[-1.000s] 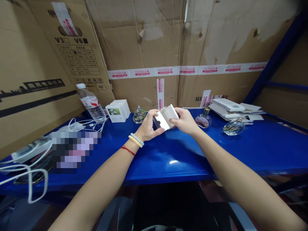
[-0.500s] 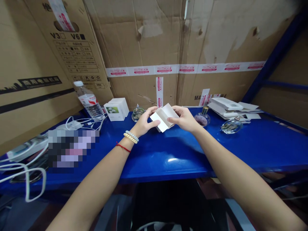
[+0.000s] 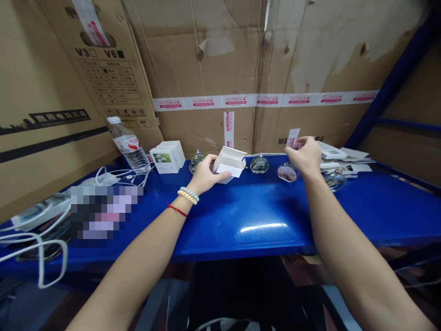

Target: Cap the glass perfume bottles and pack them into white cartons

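Two bare hands work above a blue table (image 3: 262,207). The left hand (image 3: 206,177) grips a small white carton (image 3: 233,170), thumb on the near side and fingers behind; the carton is held just off the middle of the table's far side, tilted, its top open and one flap raised. The right hand (image 3: 306,156) is half curled above a round pinkish glass perfume bottle (image 3: 287,174); whether its fingers close on the bottle's top, I cannot tell. Between the hands stands a clear perfume bottle (image 3: 259,164), apart from both. Another glass bottle (image 3: 196,163) is partly hidden behind the left hand, and an oval glass bottle (image 3: 336,181) sits just beside the right wrist. Flattened white cartons (image 3: 351,158) lie piled behind it. Toward the left are white boxes (image 3: 168,158), one printed with white flowers, and a water bottle (image 3: 129,147).
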The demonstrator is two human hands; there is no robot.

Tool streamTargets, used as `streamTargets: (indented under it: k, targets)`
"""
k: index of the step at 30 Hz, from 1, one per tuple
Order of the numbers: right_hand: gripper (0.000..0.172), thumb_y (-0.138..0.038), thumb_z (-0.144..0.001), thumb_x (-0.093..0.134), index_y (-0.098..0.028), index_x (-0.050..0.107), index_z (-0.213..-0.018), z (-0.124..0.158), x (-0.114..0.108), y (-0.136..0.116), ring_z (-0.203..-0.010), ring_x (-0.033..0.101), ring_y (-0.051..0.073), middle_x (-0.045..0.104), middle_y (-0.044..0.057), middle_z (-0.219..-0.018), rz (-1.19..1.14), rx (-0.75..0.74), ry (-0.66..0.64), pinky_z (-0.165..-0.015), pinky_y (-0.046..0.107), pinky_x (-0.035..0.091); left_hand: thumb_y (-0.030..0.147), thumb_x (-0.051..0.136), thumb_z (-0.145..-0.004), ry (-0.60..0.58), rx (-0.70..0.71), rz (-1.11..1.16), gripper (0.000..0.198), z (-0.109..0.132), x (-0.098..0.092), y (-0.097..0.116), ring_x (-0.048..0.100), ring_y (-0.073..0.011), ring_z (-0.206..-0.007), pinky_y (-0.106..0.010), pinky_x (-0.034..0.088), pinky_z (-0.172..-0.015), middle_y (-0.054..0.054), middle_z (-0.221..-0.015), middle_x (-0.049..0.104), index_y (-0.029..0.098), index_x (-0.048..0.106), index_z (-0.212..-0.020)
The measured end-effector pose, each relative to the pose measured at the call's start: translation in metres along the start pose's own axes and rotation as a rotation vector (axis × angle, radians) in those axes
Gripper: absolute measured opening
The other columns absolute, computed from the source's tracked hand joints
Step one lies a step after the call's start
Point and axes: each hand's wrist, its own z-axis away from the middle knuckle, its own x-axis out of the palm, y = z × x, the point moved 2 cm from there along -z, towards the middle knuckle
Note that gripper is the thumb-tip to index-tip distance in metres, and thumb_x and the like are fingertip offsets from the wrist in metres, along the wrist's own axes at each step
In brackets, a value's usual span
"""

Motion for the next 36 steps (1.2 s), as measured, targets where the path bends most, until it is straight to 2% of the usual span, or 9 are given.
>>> streamTargets:
  k: [5, 11, 17, 19, 21, 23, 25, 29, 36]
  targets:
    - [0.042, -0.041, -0.066, 0.065, -0.014, 0.062, -0.099, -0.007, 0.012, 0.021, -0.097, 0.065, 0.033, 0.067, 0.019, -0.1, 0.322, 0.084, -0.448, -0.075, 0.038, 0.05, 0.046, 0.085, -0.054, 0.051, -0.049, 0.127, 0.062, -0.001, 0.005, 0.006, 0.066, -0.0229, -0.093, -0.037, 0.052, -0.082, -0.009, -0.101, 0.069, 0.018, 0.054, -0.099]
    - [0.04, -0.03, -0.061, 0.071, -0.014, 0.062, -0.097, -0.005, 0.011, 0.018, -0.097, 0.065, 0.031, 0.067, 0.017, -0.101, 0.386, 0.053, -0.483, -0.07, 0.033, 0.05, 0.05, 0.086, -0.051, 0.11, -0.159, 0.309, 0.065, -0.004, 0.007, 0.003, 0.067, -0.0252, -0.094, -0.041, 0.054, -0.085, -0.011, -0.101, 0.069, 0.017, 0.052, -0.095]
    - [0.028, -0.032, -0.059, 0.075, -0.017, 0.061, -0.079, -0.009, 0.004, 0.021, -0.086, 0.066, 0.03, 0.066, 0.014, -0.084, 0.372, 0.088, -0.516, -0.068, 0.035, 0.049, 0.048, 0.088, -0.049, 0.243, -0.154, 0.146, 0.068, -0.003, 0.006, -0.012, 0.064, -0.0274, -0.102, -0.045, 0.05, -0.093, -0.012, -0.108, 0.066, 0.018, 0.05, -0.097]
    - [0.032, -0.034, -0.057, 0.077, -0.018, 0.06, -0.079, -0.011, 0.001, 0.022, -0.084, 0.064, 0.029, 0.065, 0.012, -0.082, 0.318, 0.091, -0.462, -0.07, 0.036, 0.05, 0.044, 0.088, -0.049, 0.241, -0.167, 0.126, 0.067, -0.002, 0.008, -0.013, 0.063, -0.0273, -0.103, -0.046, 0.049, -0.095, -0.011, -0.108, 0.064, 0.018, 0.049, -0.097]
    - [0.031, -0.035, -0.061, 0.073, -0.018, 0.06, -0.084, -0.01, -0.005, 0.015, -0.085, 0.063, 0.026, 0.065, 0.011, -0.085, 0.188, 0.056, -0.247, -0.075, 0.038, 0.05, 0.04, 0.087, -0.052, 0.24, -0.169, 0.11, 0.063, -0.001, 0.012, -0.012, 0.062, -0.0264, -0.103, -0.045, 0.048, -0.096, -0.01, -0.106, 0.064, 0.018, 0.047, -0.095]
    - [0.02, -0.032, -0.071, 0.062, -0.019, 0.059, -0.086, 0.0, -0.011, -0.002, -0.084, 0.062, 0.022, 0.065, 0.009, -0.088, -0.006, -0.051, 0.036, -0.08, 0.038, 0.05, 0.037, 0.086, -0.054, 0.262, -0.156, 0.067, 0.059, 0.001, 0.016, -0.008, 0.062, -0.0258, -0.102, -0.045, 0.047, -0.096, -0.009, -0.105, 0.063, 0.019, 0.046, -0.093]
    - [0.013, -0.031, -0.079, 0.052, -0.02, 0.058, -0.081, 0.022, -0.01, -0.028, -0.078, 0.061, 0.018, 0.065, 0.007, -0.083, -0.2, -0.236, 0.115, -0.078, 0.035, 0.05, 0.036, 0.085, -0.056, 0.301, -0.134, 0.015, 0.056, 0.003, 0.019, -0.003, 0.062, -0.0255, -0.101, -0.045, 0.047, -0.095, -0.007, -0.102, 0.063, 0.02, 0.045, -0.092]
    - [0.019, -0.039, -0.077, 0.061, -0.02, 0.061, -0.08, 0.077, 0.012, -0.077, -0.075, 0.063, 0.018, 0.068, 0.005, -0.08, -0.385, -0.606, -0.348, -0.075, 0.033, 0.051, 0.037, 0.085, -0.057, 0.349, -0.09, -0.02, 0.055, 0.01, 0.027, 0.01, 0.063, -0.0232, -0.095, -0.039, 0.049, -0.088, -0.003, -0.093, 0.063, 0.022, 0.044, -0.09]
    - [0.046, -0.054, -0.076, 0.064, -0.017, 0.062, -0.105, 0.106, 0.038, -0.087, -0.103, 0.063, 0.025, 0.068, 0.012, -0.11, -0.585, -0.467, -0.582, -0.083, 0.037, 0.053, 0.035, 0.083, -0.059, 0.199, -0.083, 0.044, 0.052, 0.012, 0.034, 0.012, 0.059, -0.0171, -0.08, -0.033, 0.048, -0.078, 0.001, -0.085, 0.058, 0.022, 0.041, -0.087]
